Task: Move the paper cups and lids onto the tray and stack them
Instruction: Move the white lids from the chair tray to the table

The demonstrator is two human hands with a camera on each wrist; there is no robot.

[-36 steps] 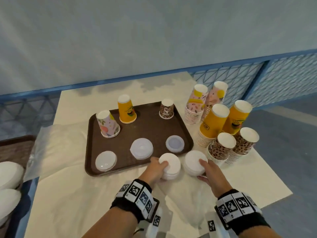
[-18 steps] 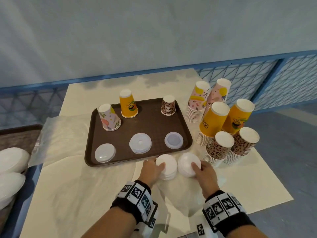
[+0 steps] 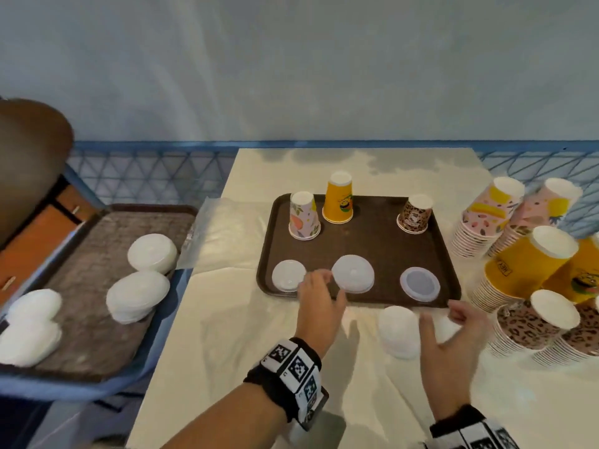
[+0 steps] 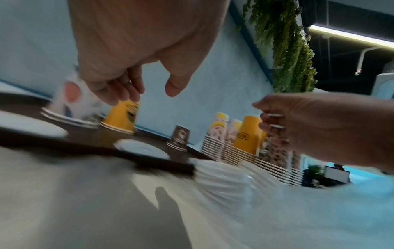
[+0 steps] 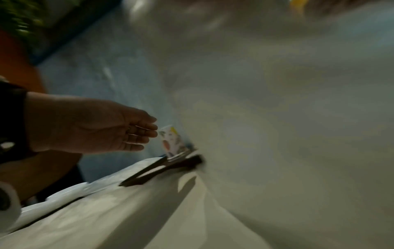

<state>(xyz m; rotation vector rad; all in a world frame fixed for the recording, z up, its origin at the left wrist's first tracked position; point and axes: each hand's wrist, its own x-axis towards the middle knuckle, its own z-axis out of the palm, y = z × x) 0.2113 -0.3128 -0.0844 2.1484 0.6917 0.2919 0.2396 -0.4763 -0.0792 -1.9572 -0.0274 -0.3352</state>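
On the brown tray [image 3: 356, 244] stand three upturned cups: floral [image 3: 303, 218], yellow [image 3: 338, 202] and leopard [image 3: 415, 215]. Three white lids lie along its front: left [image 3: 285, 275], middle [image 3: 353, 273], right [image 3: 419, 283]. Two white lid stacks sit on the table before the tray, one [image 3: 397, 332] free, the other [image 3: 449, 330] partly hidden under my right hand [image 3: 439, 319]. That hand hovers above it with loosely curled fingers, holding nothing. My left hand [image 3: 329, 286] hangs relaxed and empty over the tray's front edge, between the left and middle lids.
Tall stacks of pink [image 3: 483, 218], yellow [image 3: 525, 264] and leopard cups [image 3: 534, 322] crowd the table's right side. A clear plastic bag [image 3: 227, 231] lies left of the tray. Lower on the left, a second tray [image 3: 97, 303] carries several lid stacks [image 3: 152, 254].
Both hands have lifted off the two lid stacks. The left hand moved forward over the tray's front edge. The head view swung left, bringing the side tray into sight.
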